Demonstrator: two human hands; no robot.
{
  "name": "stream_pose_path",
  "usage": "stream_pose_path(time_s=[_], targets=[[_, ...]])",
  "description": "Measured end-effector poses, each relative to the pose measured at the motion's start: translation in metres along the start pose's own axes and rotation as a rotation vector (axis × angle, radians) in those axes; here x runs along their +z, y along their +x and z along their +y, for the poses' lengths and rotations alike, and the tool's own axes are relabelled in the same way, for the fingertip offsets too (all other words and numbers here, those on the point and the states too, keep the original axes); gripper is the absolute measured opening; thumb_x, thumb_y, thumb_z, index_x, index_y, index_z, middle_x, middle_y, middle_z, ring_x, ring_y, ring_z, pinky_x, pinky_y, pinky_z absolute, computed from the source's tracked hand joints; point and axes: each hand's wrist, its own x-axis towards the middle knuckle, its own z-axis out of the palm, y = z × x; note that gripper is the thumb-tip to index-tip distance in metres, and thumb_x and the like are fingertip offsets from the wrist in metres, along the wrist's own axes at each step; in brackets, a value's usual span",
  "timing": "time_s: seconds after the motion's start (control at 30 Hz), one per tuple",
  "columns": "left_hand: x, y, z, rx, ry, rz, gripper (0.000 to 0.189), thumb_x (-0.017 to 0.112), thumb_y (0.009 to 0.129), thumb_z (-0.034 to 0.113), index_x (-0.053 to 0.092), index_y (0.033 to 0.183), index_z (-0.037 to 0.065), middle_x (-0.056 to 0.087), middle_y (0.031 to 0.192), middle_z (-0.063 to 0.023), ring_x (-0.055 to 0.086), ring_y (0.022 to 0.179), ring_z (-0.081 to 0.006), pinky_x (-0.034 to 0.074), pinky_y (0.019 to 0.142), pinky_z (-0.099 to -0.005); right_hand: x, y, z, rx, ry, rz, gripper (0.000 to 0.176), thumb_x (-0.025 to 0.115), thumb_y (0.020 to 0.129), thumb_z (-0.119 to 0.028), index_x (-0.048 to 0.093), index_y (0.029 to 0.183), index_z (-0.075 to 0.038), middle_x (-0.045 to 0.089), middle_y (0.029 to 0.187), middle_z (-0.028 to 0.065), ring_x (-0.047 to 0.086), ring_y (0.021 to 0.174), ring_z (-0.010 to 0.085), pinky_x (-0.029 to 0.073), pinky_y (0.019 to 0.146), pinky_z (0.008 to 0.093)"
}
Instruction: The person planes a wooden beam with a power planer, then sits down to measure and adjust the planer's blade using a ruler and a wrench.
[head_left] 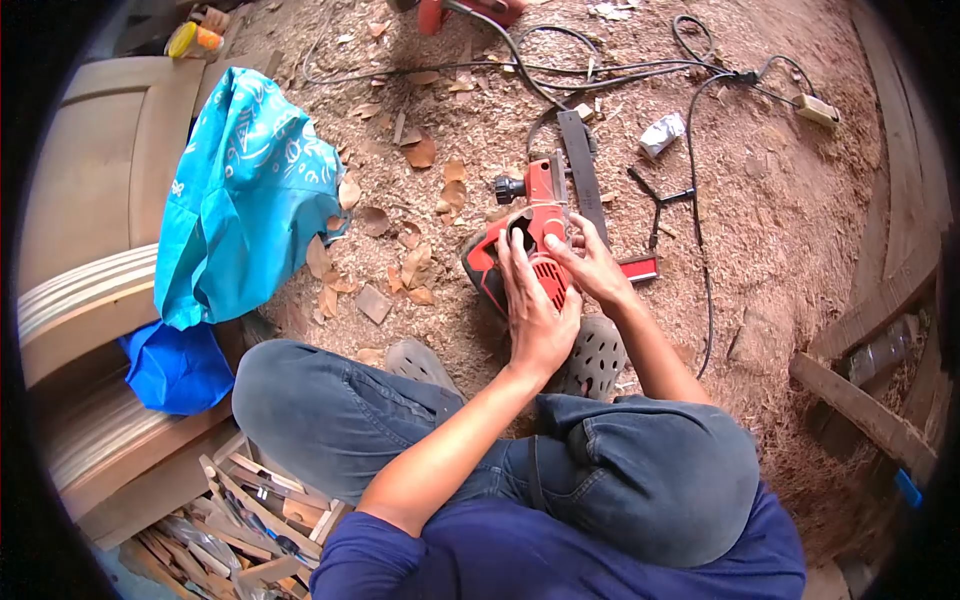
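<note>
Between my knees and the sawdust ground is a red and black power tool [545, 195], with a black knob at its upper left. My left hand [538, 320] lies along the tool's body, its fingers on the red casing by the dark handle opening. My right hand [592, 265] is at the tool's right side, thumb and fingers pressed on the red housing. A long dark flat bar [582, 165] lies just beyond my right hand. Near my right wrist is a red and black piece [638, 268]. The undersides of both hands are hidden.
Black cables [640, 68] cross the ground ahead, with a power strip [818, 110] at the right. A black three-armed tool [660, 200] and a crumpled silver packet [662, 134] lie right of the bar. Turquoise cloth [245, 200] drapes over wooden panels [95, 180] at left.
</note>
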Motion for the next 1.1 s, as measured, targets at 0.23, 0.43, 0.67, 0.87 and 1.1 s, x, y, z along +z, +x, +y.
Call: stream_pose_path(time_s=[0.23, 0.43, 0.67, 0.87, 1.1], targets=[[-0.025, 0.03, -0.008, -0.029, -0.174, 0.144, 0.082, 0.066, 0.084, 0.01, 0.025, 0.154, -0.003, 0.04, 0.149, -0.0211, 0.042, 0.137, -0.0295, 0.033, 0.115, -0.0417, 0.002, -0.007, 0.014, 0.129, 0.241, -0.044, 0.115, 0.08, 0.08, -0.057, 0.02, 0.156, 0.006, 0.056, 0.136, 0.0224, 0.053, 0.128, 0.0282, 0.039, 0.11, 0.0419], [-0.029, 0.134, -0.081, -0.243, -0.272, 0.068, 0.047, 0.055, 0.104, 0.031, 0.052, 0.136, -0.003, 0.063, 0.123, -0.0175, 0.061, 0.115, -0.025, 0.046, 0.101, -0.0361, 0.027, -0.018, 0.039, -0.054, 0.128, -0.013, 0.072, 0.073, 0.09, -0.05, 0.052, 0.132, 0.005, 0.064, 0.126, 0.0197, 0.062, 0.115, 0.0263, 0.048, 0.101, 0.0387], [-0.022, 0.148, -0.128, -0.394, -0.59, -0.244, 0.042, 0.054, 0.102, 0.03, 0.057, 0.134, 0.003, 0.066, 0.122, -0.0082, 0.062, 0.113, -0.0198, 0.047, 0.1, -0.0333, 0.051, -0.02, 0.05, -0.027, -0.042, 0.073, 0.106, 0.067, 0.084, -0.069, 0.03, 0.15, 0.005, 0.048, 0.143, 0.0327, 0.049, 0.135, 0.0392, 0.039, 0.112, 0.0466], [-0.028, 0.146, -0.107, -0.492, -0.764, -0.313, 0.033, 0.05, 0.102, 0.025, 0.061, 0.127, 0.007, 0.065, 0.12, -0.0069, 0.063, 0.109, -0.018, 0.05, 0.097, -0.0336, 0.046, -0.02, 0.061, -0.228, 0.066, 0.129, 0.091, 0.058, 0.091, -0.067, 0.032, 0.15, -0.003, 0.047, 0.144, 0.0308, 0.047, 0.136, 0.041, 0.038, 0.112, 0.0466], [-0.055, 0.155, -0.046, -0.423, -0.499, -0.403, 0.027, 0.047, 0.102, 0.027, 0.064, 0.115, 0.01, 0.064, 0.094, 0.0003, 0.061, 0.076, -0.01, 0.05, 0.062, -0.0262, 0.007, -0.033, 0.059, -0.44, 0.168, -0.015, 0.083, 0.059, 0.095, -0.061, 0.035, 0.151, -0.006, 0.048, 0.144, 0.0221, 0.047, 0.136, 0.032, 0.036, 0.113, 0.0448]])
